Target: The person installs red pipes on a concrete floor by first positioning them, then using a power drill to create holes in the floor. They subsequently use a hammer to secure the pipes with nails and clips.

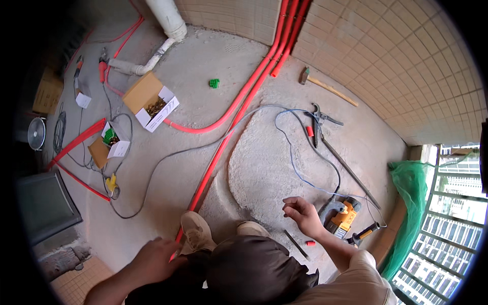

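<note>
My left hand (157, 254) hangs low at the left, partly blurred, beside a red pipe (208, 180) running along the floor near my shoe (195, 229). Whether its fingers are closed is unclear. My right hand (300, 213) is raised with fingers curled toward the thumb; anything between them is too small to make out. To its right lie an orange-and-black power drill (343, 218) and a dark rod (295, 244) with a short red piece (310, 243) beside it. A metal bar (351, 173) lies farther up, near a dark plier-like tool (317, 119).
Cardboard boxes (145, 99) with small parts, white drainpipes (168, 25), cables (168, 157) and a hammer (330, 89) occupy the floor. A dark screen-like panel (43, 206) is at left. A tiled wall (381, 61) borders the back; green netting (406, 203) hangs by the railing at right.
</note>
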Motion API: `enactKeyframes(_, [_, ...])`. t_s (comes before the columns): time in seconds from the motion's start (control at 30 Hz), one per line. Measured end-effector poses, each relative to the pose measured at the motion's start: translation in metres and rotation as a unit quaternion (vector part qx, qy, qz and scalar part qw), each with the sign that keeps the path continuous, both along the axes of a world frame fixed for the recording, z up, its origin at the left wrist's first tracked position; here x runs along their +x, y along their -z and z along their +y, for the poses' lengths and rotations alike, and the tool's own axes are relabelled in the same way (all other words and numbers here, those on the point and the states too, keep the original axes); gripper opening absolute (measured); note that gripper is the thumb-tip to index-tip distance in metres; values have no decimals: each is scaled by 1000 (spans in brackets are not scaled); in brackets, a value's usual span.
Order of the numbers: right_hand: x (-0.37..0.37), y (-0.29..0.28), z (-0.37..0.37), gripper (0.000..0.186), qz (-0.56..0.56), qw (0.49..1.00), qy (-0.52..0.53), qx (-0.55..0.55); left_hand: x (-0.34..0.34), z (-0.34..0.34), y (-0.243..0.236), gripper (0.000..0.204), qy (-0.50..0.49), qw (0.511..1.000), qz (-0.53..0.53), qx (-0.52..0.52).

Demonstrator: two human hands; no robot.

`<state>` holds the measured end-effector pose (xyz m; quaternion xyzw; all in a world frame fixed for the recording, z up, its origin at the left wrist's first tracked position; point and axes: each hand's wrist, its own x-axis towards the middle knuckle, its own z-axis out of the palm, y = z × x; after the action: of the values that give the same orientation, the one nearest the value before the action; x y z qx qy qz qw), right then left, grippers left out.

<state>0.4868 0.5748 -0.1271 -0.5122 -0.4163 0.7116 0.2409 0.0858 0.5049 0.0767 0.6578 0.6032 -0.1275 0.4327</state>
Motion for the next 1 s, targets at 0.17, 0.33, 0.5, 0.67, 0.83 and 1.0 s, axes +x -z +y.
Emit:
enactKeyframes(0.17, [76,-30,-91,24,-198,974,96,46,67,159,63,33,359,922,113,89])
enactKeyframes(0.33, [127,-24,-207,19,-363,884,274,-105,149,193,107,38,336,915,-44,220])
enactKeyframes(0.5, [121,-6,-271,51,-472,846,208,-134,188,189,83,47,426,903,-64,5])
enactKeyframes(0.67, [76,30,-242,92,-593,803,67,-12,168,208,59,48,424,897,0,123])
enactKeyframes(0.83, [73,68,-236,79,-605,793,38,52,125,210,71,50,321,940,-44,109])
enactKeyframes(1.0, [81,34,-234,74,-478,878,8,-5,104,208,84,50,395,916,-63,-7])
